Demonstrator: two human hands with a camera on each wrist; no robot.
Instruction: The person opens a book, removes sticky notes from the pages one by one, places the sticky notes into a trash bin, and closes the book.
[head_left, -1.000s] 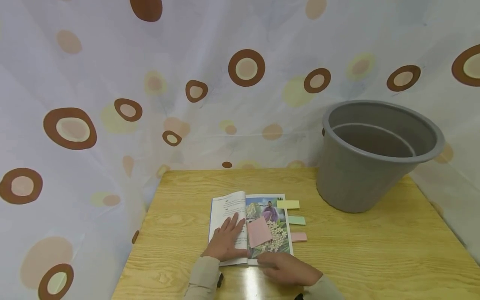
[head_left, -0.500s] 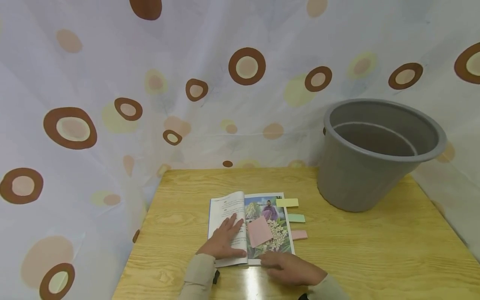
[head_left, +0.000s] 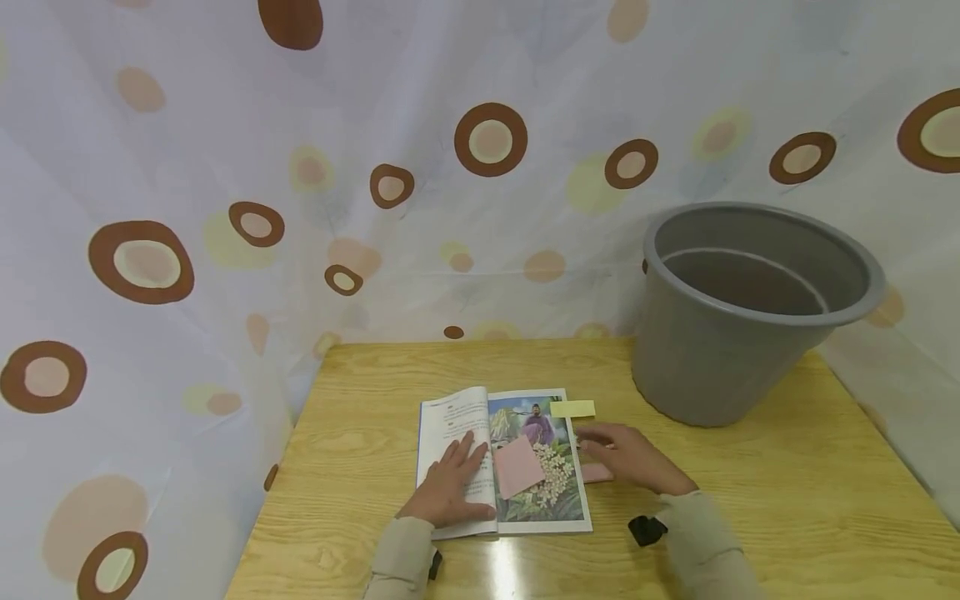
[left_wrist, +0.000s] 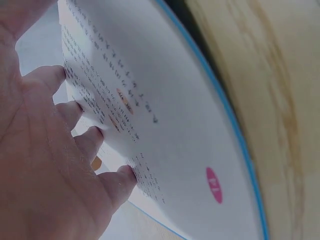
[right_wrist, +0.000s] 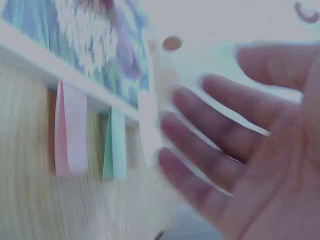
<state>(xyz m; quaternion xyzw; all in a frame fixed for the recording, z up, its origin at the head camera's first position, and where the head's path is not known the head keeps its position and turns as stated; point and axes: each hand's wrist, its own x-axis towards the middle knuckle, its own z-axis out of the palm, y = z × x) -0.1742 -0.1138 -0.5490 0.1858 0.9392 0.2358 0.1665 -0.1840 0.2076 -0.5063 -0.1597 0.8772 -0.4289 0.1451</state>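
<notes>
An open book [head_left: 555, 527] lies on the table, text on its left page and a colour picture on its right. My left hand [head_left: 444, 492] rests with spread fingers on the left page; in the left wrist view its fingertips [left_wrist: 127, 175] touch the printed text. A pink sticky note [head_left: 519, 467] lies on the picture. Yellow [head_left: 572, 408], green [right_wrist: 118, 145] and pink [head_left: 596, 473] paper tabs stick out from the right edge. My right hand [head_left: 636, 460] is beside that edge, hiding the green tab in the head view. Its fingers are apart and hold nothing.
A large grey bucket [head_left: 697, 367] stands at the back right of the wooden table [head_left: 780, 500]. Behind the table and along its sides hangs a pale sheet [head_left: 420, 275] with brown ring patterns.
My right hand has left the book's bottom edge and moved up and right to the tabs. The left hand has stayed on the left page.
</notes>
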